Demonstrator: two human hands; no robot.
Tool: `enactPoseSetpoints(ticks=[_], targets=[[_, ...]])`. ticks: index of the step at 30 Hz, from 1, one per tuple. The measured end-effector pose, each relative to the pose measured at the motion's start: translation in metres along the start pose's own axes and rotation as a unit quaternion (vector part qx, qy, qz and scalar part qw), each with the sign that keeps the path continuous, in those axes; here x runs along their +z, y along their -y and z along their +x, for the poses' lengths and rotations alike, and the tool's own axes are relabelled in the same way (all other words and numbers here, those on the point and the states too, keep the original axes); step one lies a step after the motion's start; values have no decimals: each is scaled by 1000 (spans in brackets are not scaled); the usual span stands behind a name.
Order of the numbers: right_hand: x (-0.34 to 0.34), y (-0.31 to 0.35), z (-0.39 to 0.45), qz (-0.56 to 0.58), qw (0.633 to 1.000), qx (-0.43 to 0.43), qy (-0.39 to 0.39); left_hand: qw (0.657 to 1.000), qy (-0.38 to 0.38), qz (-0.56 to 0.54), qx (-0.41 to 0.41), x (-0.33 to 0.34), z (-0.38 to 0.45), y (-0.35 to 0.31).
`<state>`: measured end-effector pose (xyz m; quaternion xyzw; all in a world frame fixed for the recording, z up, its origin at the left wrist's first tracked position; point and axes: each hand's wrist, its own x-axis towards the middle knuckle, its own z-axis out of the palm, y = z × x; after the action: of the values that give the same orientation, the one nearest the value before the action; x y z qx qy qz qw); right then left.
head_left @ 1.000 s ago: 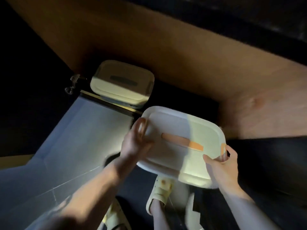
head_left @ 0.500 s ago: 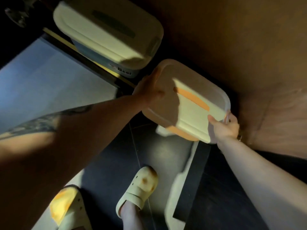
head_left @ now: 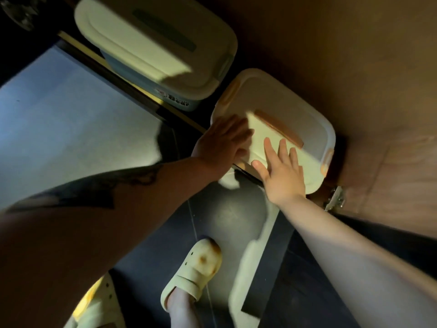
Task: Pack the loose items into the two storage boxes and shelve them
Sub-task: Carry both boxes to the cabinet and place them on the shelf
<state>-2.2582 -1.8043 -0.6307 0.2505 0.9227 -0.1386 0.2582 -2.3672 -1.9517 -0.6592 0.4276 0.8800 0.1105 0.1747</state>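
Note:
A cream storage box with an orange handle and orange latches sits on the low shelf inside a wooden cabinet, its near edge at the shelf front. My left hand lies flat on the lid's left front part, fingers straight. My right hand presses flat on the lid's front edge with the fingers spread. A second cream box with a grey-blue handle and blue body stands on the same shelf to the left, apart from the first.
The brown cabinet wall rises close behind and right of the boxes. A metal hinge is fixed at the lower right. A dark shelf edge runs diagonally. My feet in pale slippers stand on the dark floor below.
The orange-handled box has gone from being carried by its ends to resting on the shelf beside the other box. Both hands let go of its sides and now lie flat on the lid.

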Motion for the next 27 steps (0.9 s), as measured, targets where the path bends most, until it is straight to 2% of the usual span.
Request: enactPoseSetpoints(ticks=[4,7,10,13,18,22,24,27], targets=[[-13,12,23,1,998,42,42,997,55,39,-25,-13,27,0],[-30,22,24,10,991,94,94,992,102,-9,-74,-28,17,-7],[-47,42,-9,65,985,117,109,977,71,-146,-136,-49,-36,-6],[-52,79,-77,87,990,43,104,954,31,-205,-215,-75,-122,17],[-91,196,-187,96,980,-90,151,911,-74,-216,-342,-201,-288,86],[-152,333,-241,98,963,-216,126,902,-201,-95,-371,-346,-395,132],[-185,398,-257,101,948,-283,99,874,-302,-30,-379,-409,-436,153],[-227,492,-282,87,919,-385,21,808,-415,35,-417,-474,-497,188]])
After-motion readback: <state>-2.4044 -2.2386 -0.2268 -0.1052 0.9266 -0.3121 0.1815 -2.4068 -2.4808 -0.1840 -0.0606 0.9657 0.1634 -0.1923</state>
